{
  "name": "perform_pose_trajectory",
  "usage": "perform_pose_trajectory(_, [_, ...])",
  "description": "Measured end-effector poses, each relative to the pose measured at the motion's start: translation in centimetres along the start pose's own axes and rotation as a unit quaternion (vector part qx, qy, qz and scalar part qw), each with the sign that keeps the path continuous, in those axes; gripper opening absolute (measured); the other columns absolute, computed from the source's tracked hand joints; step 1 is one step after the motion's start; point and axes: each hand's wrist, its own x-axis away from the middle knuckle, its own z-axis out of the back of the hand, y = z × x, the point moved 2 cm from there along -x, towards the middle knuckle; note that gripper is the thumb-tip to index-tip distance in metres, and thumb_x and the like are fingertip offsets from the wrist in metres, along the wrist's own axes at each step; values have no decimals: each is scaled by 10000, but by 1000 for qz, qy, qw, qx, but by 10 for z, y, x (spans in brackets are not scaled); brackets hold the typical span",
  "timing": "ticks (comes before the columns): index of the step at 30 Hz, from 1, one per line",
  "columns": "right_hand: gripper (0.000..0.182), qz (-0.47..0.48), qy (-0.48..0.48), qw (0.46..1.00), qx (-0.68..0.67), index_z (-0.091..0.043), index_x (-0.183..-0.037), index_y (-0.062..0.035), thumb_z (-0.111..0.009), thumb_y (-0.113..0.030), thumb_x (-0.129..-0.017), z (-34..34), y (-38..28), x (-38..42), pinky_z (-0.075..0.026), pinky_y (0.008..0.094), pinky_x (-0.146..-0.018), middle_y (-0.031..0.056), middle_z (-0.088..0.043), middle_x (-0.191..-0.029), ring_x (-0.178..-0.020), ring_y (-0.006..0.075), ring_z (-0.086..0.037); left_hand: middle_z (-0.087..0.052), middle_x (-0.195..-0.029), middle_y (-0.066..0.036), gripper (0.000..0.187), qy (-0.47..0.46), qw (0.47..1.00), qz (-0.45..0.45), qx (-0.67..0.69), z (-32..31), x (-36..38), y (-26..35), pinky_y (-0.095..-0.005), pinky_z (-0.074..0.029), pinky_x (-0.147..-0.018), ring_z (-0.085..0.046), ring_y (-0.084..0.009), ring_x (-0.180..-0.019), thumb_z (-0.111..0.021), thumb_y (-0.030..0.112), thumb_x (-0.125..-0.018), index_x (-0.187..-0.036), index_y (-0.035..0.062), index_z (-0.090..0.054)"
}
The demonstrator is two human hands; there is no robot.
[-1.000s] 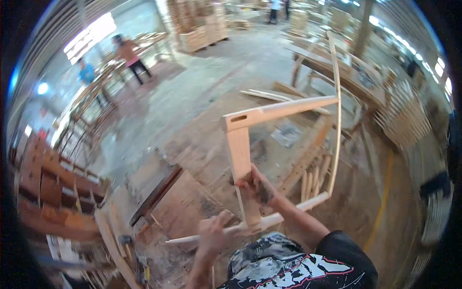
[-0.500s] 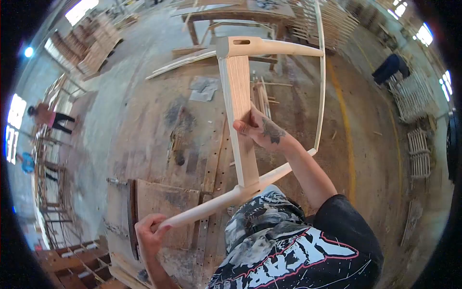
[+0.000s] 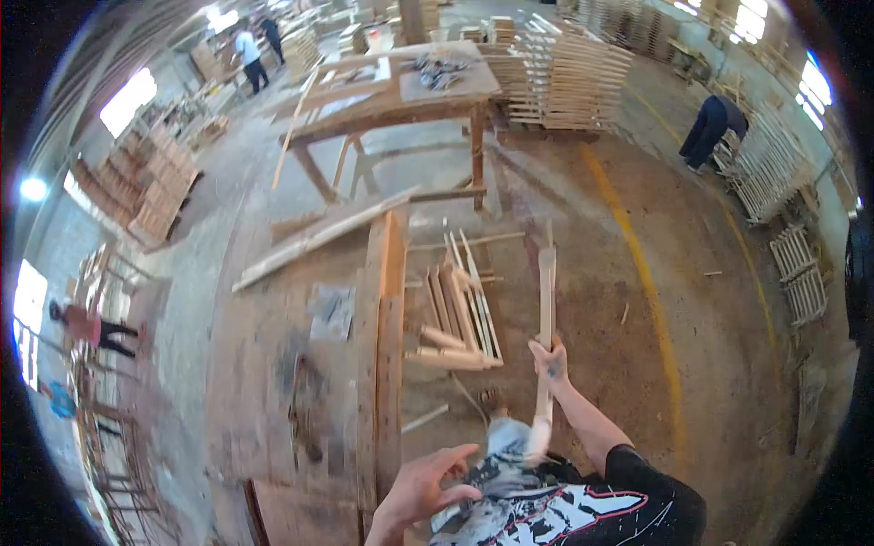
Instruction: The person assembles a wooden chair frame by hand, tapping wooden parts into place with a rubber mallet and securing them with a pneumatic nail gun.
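Note:
My right hand (image 3: 549, 361) grips a pale wooden frame (image 3: 546, 300) at my right side, off the workbench. The frame is turned nearly edge-on, so most of its shape is hidden, and its lower end is blurred near my clothes. In front of my body, my left hand (image 3: 426, 487) is empty with fingers apart, close to the edge of the wooden workbench (image 3: 246, 391).
Loose wooden pieces (image 3: 455, 309) lie on the floor beyond the bench. A wooden table (image 3: 401, 109) with a crumpled dark heap stands ahead, beside stacked slatted frames (image 3: 569, 77). A person (image 3: 715, 127) bends at the right; other people are at the left.
My left hand has let go of the wooden frame. My right hand has swung the frame rightward, away from the bench, and turned it edge-on. The view has shifted, showing more floor ahead.

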Motion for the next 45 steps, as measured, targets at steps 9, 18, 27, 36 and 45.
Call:
perform_pose_trajectory(9, [283, -118, -2, 992, 48, -588, -1031, -69, -759, -215, -859, 4, 109, -149, -421, 287, -439, 16, -571, -714, -521, 101, -525, -636, -968, -162, 319, 371, 823, 266, -339, 47, -142, -336, -438, -482, -820, -611, -359, -925, -699, 270, -886, -1068, 23, -611])
perform_pose_trajectory(18, [360, -67, 14, 983, 171, -614, -1041, -37, -797, -265, -831, -78, 190, -252, -487, 290, -649, 33, -652, -881, -766, 123, -603, -543, -1073, -199, 461, 392, 778, 225, -436, 47, -142, -399, -556, -391, -910, -493, -424, -1015, -725, 256, -841, -1183, 42, -500])
perform_pose_trajectory(27, [471, -175, -123, 976, 45, -525, -1259, -34, -742, -213, -881, -202, 284, -317, -563, 316, -821, 94, -667, -1021, -929, 189, -659, -511, -1109, -215, 603, 367, 773, 289, -428, 45, -141, -393, -547, -384, -915, -454, -426, -1068, -780, 136, -752, -1239, 33, -441])
perform_pose_trajectory(36, [512, -195, -224, 955, -5, -425, -1468, -111, -594, -266, -1010, -183, 361, -301, -494, 418, -1013, 156, -574, -1306, -1138, 326, -600, -496, -1016, -172, 488, 376, 793, 274, -393, 52, -146, -385, -494, -392, -809, -466, -358, -914, -739, 234, -836, -1184, 24, -467])
perform_pose_trajectory(45, [213, -332, -185, 920, -93, -641, -1000, -32, -644, -236, -941, 15, 360, -148, -581, 417, -779, 160, -674, -927, -828, 324, -685, -538, -1033, -152, 482, 397, 773, 209, -447, 56, -142, -385, -504, -418, -867, -525, -366, -997, -736, 324, -836, -1173, 80, -491])
